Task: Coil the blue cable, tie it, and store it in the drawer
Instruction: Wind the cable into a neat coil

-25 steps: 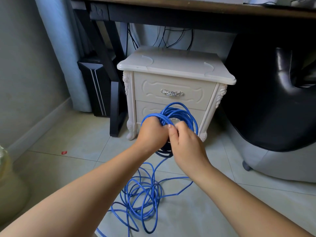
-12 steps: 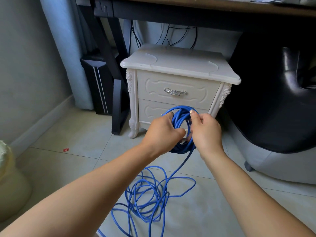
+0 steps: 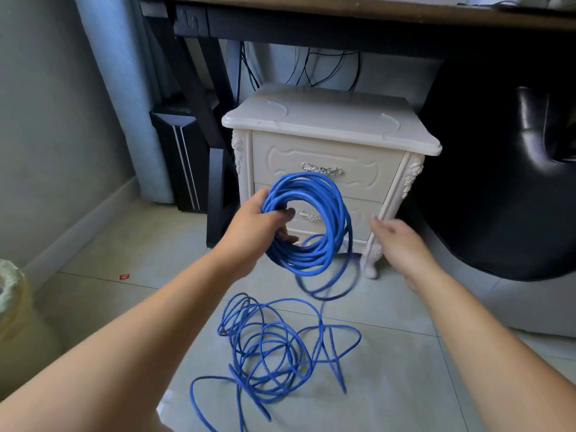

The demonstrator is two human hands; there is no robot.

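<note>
My left hand (image 3: 252, 227) grips the left side of a round coil of the blue cable (image 3: 324, 254), held upright in front of the cream nightstand (image 3: 330, 120). The rest of the cable lies in loose tangled loops on the floor tiles (image 3: 268, 357), joined to the coil by a hanging strand. My right hand (image 3: 396, 241) is off the cable, to the right of the coil, fingers apart and empty. The nightstand's top drawer (image 3: 361, 163) and the lower drawer (image 3: 361, 213) behind the coil are both closed, each with a silver handle.
A dark desk (image 3: 343, 14) spans above the nightstand, with black wires hanging behind. A black computer tower (image 3: 180, 163) and desk leg stand to the left. A black chair (image 3: 505, 182) fills the right. A pale bag (image 3: 12, 307) sits at the far left.
My right hand has let go of the coil and moved away to the right. The coil has opened into a wider ring in my left hand, and the view has shifted left.
</note>
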